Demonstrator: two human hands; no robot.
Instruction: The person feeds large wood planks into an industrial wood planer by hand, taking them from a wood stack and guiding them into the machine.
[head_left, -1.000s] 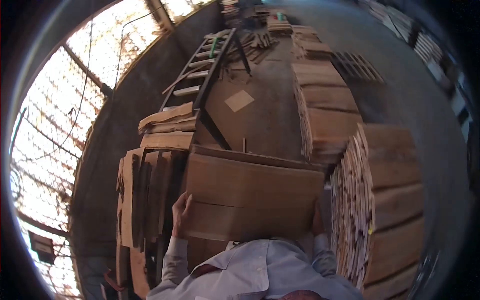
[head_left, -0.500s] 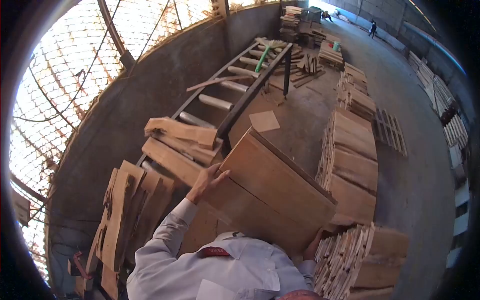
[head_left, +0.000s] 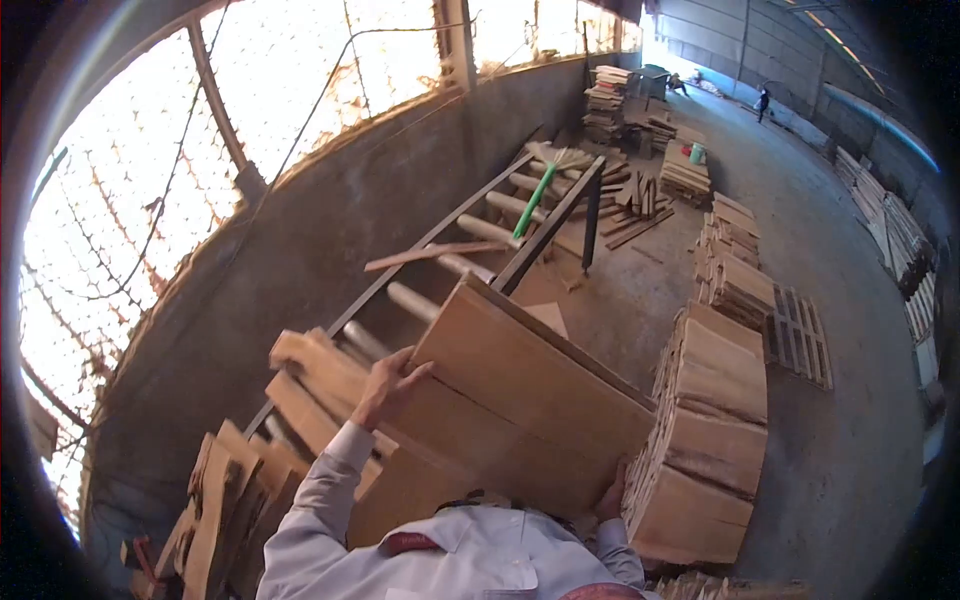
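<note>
I hold a wide, flat wooden board (head_left: 520,400) tilted in front of my chest, with a dark crack running along its face. A second board edge shows behind its top side, so more than one piece may be there. My left hand (head_left: 393,388) grips the left edge, thumb lying across the face. Low on the right edge, my right hand (head_left: 611,494) is closed around the board, its fingers partly hidden. Just beyond that hand stands a tall stack of boards (head_left: 712,440). Rough wooden slabs (head_left: 312,375) lie on the roller conveyor (head_left: 420,302) to my left.
More slabs (head_left: 222,490) lean at lower left, near a red tool (head_left: 146,553). A green-handled broom (head_left: 537,200) rests on the conveyor's far end. A slatted pallet (head_left: 798,335) and further board stacks (head_left: 735,255) line the right. A distant person (head_left: 763,104) stands in the aisle.
My view has tilted up and turned, showing more of the windows and far hall. The board and both hands shifted slightly left in view. The tall right-hand stack now stands closer to my right hand.
</note>
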